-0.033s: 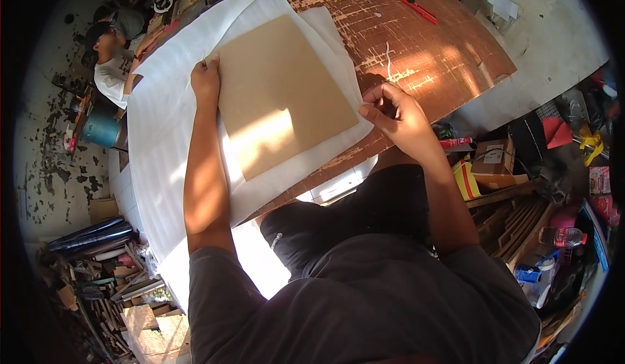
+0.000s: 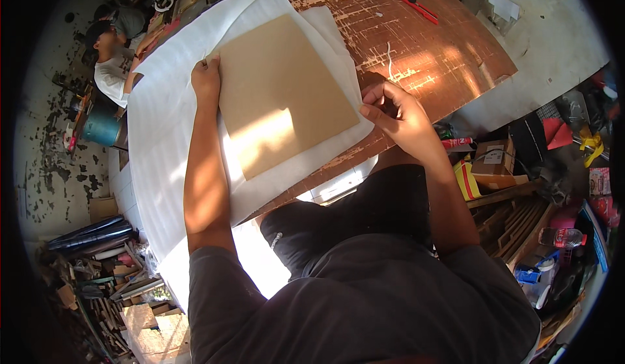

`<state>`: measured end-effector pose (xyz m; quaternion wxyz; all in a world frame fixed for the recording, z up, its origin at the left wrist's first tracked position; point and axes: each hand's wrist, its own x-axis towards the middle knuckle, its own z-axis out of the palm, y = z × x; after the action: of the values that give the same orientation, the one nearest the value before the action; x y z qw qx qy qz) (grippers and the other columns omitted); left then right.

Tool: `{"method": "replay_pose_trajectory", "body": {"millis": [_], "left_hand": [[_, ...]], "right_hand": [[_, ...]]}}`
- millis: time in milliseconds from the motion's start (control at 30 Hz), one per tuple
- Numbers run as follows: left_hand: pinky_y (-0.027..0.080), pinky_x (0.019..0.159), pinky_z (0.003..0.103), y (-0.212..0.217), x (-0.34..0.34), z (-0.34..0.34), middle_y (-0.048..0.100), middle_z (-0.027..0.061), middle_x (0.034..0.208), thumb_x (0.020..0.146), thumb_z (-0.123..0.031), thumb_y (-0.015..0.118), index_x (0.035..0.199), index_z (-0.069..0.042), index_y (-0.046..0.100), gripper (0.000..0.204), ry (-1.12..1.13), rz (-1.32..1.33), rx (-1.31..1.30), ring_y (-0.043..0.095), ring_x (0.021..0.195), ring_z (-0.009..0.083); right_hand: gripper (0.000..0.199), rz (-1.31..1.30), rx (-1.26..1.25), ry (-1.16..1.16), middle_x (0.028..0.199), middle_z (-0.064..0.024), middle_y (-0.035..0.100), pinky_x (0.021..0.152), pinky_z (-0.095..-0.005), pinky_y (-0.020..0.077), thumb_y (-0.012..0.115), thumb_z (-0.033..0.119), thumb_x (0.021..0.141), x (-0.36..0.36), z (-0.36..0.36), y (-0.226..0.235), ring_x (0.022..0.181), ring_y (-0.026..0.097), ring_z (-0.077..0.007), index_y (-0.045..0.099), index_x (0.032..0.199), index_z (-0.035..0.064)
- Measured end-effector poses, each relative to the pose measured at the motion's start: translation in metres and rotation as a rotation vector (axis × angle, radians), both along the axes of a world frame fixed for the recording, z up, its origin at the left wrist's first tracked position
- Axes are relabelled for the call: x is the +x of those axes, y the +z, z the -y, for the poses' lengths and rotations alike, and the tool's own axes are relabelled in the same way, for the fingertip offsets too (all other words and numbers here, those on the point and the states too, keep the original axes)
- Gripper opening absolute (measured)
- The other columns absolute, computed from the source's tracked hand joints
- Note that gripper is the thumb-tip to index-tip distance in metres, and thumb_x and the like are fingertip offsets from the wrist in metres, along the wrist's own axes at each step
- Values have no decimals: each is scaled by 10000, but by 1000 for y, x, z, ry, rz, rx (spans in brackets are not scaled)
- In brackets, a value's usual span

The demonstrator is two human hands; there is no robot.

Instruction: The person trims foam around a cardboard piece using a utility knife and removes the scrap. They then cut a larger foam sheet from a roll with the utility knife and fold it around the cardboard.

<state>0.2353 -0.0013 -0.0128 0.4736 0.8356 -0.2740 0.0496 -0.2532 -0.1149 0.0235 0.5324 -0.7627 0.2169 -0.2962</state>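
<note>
A flat tan square board (image 2: pixel 280 84) lies on a white foam sheet (image 2: pixel 163 110) that is spread over the worktable. My left hand (image 2: pixel 206 78) is closed at the board's upper left edge, its fingers curled over the board and foam there. Near the board's right corner, my right hand (image 2: pixel 400 113) has thumb and forefinger pinched together at the foam's edge; the fingertips partly hide what lies between them. A bright patch of sunlight falls across the lower part of the board.
A red-handled cutter (image 2: pixel 416 7) and a white string (image 2: pixel 389 61) lie on the scratched brown tabletop (image 2: pixel 449 52). Another person (image 2: pixel 114 65) is at the far left. Wood scraps (image 2: pixel 117 292) pile up at lower left; a cardboard box (image 2: pixel 493 159) and a plastic bottle (image 2: pixel 562 236) sit right.
</note>
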Motion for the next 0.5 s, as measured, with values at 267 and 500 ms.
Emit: {"method": "replay_pose_trajectory", "body": {"millis": [267, 500], "left_hand": [[591, 969, 442, -3, 1, 5, 810, 278, 1156, 1046, -426, 755, 1267, 126, 719, 596, 54, 34, 47, 784, 1059, 365], [585, 1013, 462, -2, 1, 6, 786, 326, 1204, 1054, -406, 746, 1297, 142, 673, 605, 36, 33, 102, 772, 1132, 412]], "right_hand": [[256, -174, -16, -87, 863, 15, 633, 726, -284, 496, 818, 159, 1058, -11, 5, 4, 791, 586, -79, 687, 1238, 33], [380, -70, -178, -161, 823, -18, 553, 707, -309, 509, 731, 54, 1078, -6, -6, -11, 745, 557, -93, 664, 1451, 68]]}}
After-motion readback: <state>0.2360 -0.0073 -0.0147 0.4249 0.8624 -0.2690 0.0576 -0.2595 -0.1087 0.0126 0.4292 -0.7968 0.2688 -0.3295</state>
